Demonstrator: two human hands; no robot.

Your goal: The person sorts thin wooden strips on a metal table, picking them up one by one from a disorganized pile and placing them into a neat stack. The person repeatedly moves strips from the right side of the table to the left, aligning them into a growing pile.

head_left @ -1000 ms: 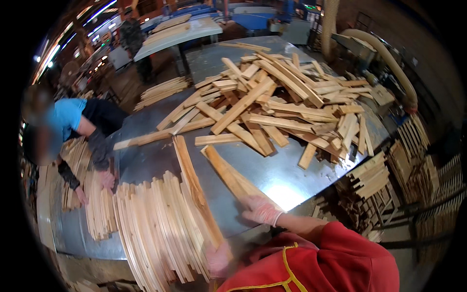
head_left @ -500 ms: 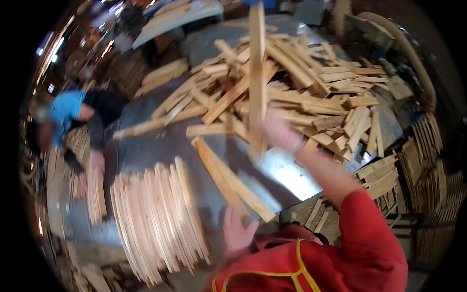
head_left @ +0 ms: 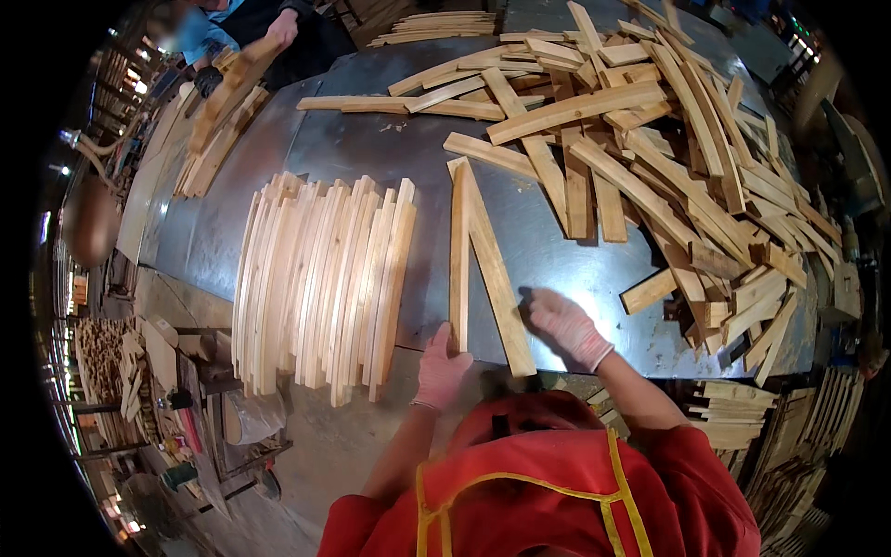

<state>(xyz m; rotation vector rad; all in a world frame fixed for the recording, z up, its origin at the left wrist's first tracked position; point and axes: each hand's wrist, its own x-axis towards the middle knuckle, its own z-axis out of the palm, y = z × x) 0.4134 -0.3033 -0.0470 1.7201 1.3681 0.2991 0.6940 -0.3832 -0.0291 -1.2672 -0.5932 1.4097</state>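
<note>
Two light wooden planks lie on the metal tabletop (head_left: pixel 390 148) straight in front of the person, making a narrow upside-down V with their far ends together. The left plank (head_left: pixel 459 260) has its long axis pointing almost directly away from the person, one end toward the body; the right plank (head_left: pixel 497 278) slants, its far end leaning to the left and its near end swinging right to the tabletop's front edge. The left hand (head_left: pixel 442 367) is at the near end of the left plank, thumb and fingers about that end; whether it grips firmly I cannot tell. The right hand (head_left: pixel 568 327) is empty, fingers loosely bent and pointing left, just beside the right plank and apart from it. To the left, a row of planks (head_left: pixel 320 278) sits side by side, long axes running away from the person and tipping slightly right at the far ends, near ends jutting past the front edge. To the right, a jumbled pile of planks (head_left: pixel 650 176) points every way. At the upper left, a co-worker's hand (head_left: pixel 283 28) holds a plank (head_left: pixel 227 97) slantwise. Any marks on the wood are too small to read.
</note>
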